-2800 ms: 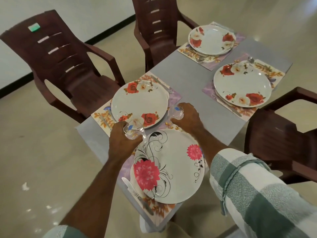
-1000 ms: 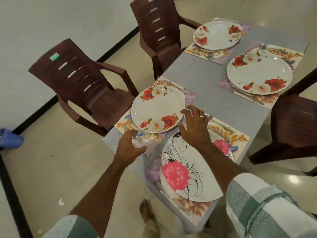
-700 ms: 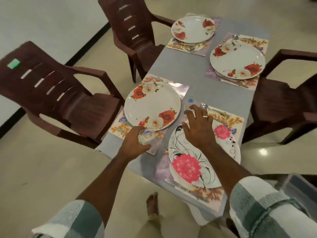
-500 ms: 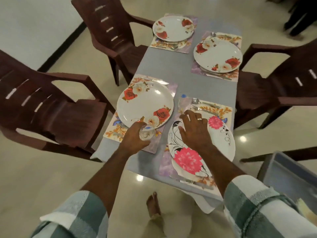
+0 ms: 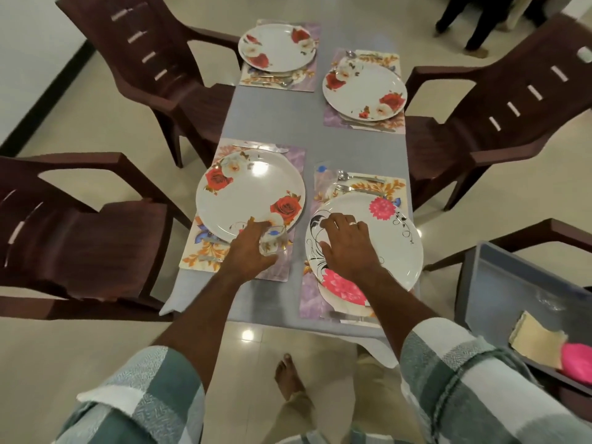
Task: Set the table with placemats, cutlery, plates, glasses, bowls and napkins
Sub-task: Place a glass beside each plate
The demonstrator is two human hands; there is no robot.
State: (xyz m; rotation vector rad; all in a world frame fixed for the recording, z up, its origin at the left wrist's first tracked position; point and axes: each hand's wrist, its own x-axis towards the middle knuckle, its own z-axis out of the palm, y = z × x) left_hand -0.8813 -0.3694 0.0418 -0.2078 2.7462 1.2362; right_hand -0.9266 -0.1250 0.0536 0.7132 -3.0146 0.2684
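Observation:
My left hand grips a clear glass standing on the near-left placemat, at the near right rim of the rose plate. My right hand rests with fingers spread over the pink-flower plate on the near-right placemat. A second clear glass stands at that mat's far left corner, beside a spoon and fork. A knife lies along its near edge. Two more rose plates sit on mats at the far end.
Dark brown plastic chairs flank the grey table on both sides. A grey bin at the right holds napkins and a pink item. Someone's legs stand at the far right. My bare foot is below the table end.
The camera has swung round to the table's end. My left hand lowered its glass onto the near-left mat. My right hand set the other glass down and drew back onto the pink-flower plate.

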